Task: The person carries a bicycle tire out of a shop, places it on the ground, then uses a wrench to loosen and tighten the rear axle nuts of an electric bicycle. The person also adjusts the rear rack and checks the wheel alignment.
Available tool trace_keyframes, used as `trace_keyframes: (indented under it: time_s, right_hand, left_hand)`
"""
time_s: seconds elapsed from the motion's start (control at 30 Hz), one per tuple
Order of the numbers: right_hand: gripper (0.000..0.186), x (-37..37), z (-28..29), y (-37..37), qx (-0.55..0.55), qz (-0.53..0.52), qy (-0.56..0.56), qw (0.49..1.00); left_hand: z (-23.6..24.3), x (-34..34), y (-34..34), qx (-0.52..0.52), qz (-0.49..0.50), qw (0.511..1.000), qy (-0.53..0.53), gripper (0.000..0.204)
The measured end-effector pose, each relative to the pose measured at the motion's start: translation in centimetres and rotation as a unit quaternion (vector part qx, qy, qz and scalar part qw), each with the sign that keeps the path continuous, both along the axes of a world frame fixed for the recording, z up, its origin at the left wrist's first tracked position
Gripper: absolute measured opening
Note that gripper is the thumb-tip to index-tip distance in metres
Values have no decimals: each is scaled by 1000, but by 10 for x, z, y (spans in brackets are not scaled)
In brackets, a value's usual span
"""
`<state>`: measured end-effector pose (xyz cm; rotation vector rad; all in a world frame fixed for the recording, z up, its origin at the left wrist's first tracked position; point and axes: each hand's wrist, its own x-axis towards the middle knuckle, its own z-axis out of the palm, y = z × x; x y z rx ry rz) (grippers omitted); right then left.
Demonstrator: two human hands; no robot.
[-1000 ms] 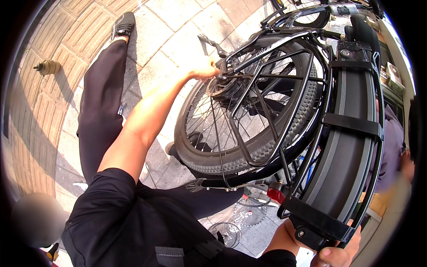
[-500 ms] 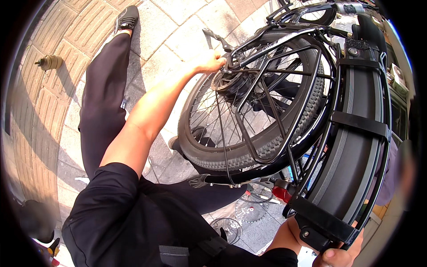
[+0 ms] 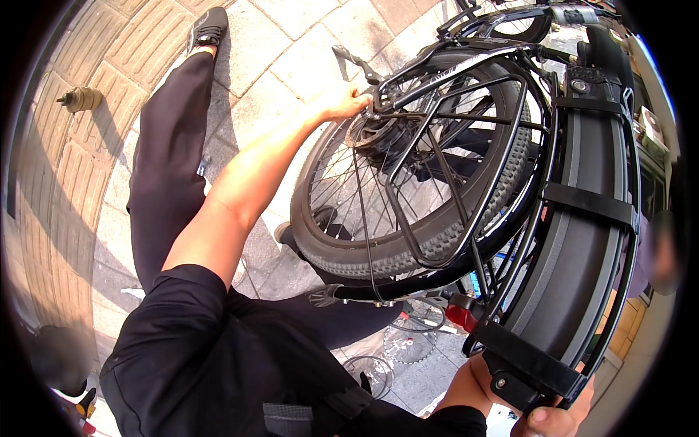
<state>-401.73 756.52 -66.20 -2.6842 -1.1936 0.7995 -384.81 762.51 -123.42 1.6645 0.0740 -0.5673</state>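
A black bicycle leans over toward me, its rear wheel with knobby tyre, spokes and large hub in the middle of the view. My left hand grips the frame beside the rear axle. At the lower right, my right hand is closed on the end of the black rear rack, which carries straps across its long top. A red rear light sits just inside the rack. What my left fingertips hold is partly hidden.
My outstretched leg lies on the paving at left, near a small tan canister. Another bicycle stands behind. A chainring and cables lie below. A blurred person is at the right edge, and another's dark legs show behind the wheel.
The bicycle and my left hand have shifted slightly right and upward in the view since a second ago. The last half second shows little difference.
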Motion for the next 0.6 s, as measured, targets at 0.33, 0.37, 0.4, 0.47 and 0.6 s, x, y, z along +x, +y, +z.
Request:
trace_keyframes:
  time_s: [0.33, 0.37, 0.4, 0.47, 0.6]
  right_hand:
    - [44, -1, 4, 1, 16, -46, 43, 998]
    - [44, 2, 1, 2, 22, -46, 38, 998]
    - [45, 1, 7, 5, -30, -144, 87, 985]
    - [47, -1, 20, 7, -82, -229, 127, 962]
    - [50, 0, 1, -13, 34, 24, -25, 999]
  left_hand:
    - [-7, 3, 7, -11, -58, 997, 53, 55]
    - [-15, 5, 0, -11, -37, 997, 67, 63]
    - [-15, 5, -2, 8, -36, 998, 57, 62]
    - [-15, 3, -4, 45, -33, 998, 38, 60]
    - [-14, -2, 6, -133, 14, 991, 13, 39]
